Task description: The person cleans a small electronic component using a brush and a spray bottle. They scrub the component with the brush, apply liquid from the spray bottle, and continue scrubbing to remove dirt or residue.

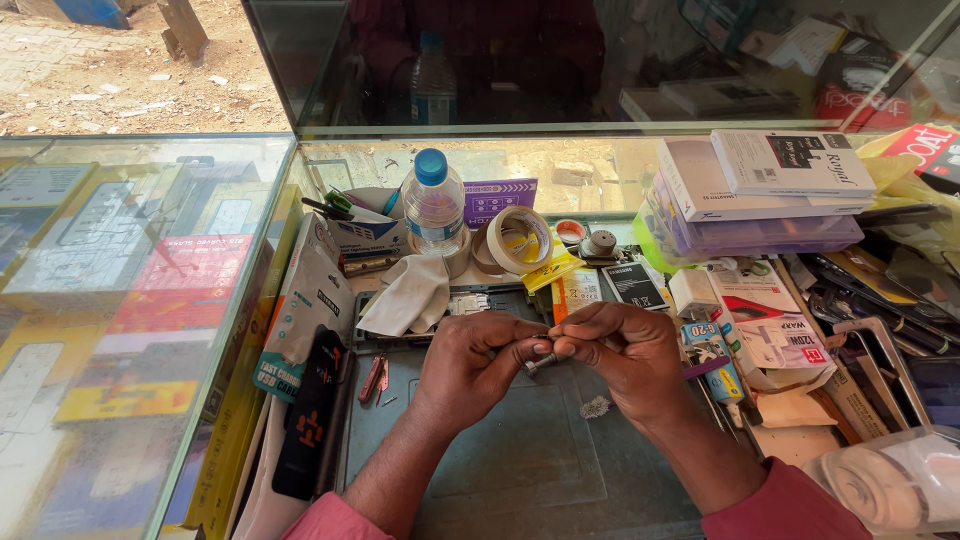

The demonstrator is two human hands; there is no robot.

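Observation:
Both my hands meet above a grey-green work mat (520, 460) on a cluttered counter. My left hand (475, 362) and my right hand (625, 355) pinch a small metal tool or part (541, 361) between their fingertips; its exact kind is too small to tell. A bit of whitish fluff (595, 407) lies on the mat just below my right hand. Small red pliers or tweezers (374, 378) lie on the mat left of my left hand.
Behind the hands stand a water bottle (433, 205), tape rolls (518, 240), a white cloth (410, 292) and a phone battery (633, 285). Stacked boxes (760, 190) and packaged goods crowd the right. A glass display case (130, 300) runs along the left.

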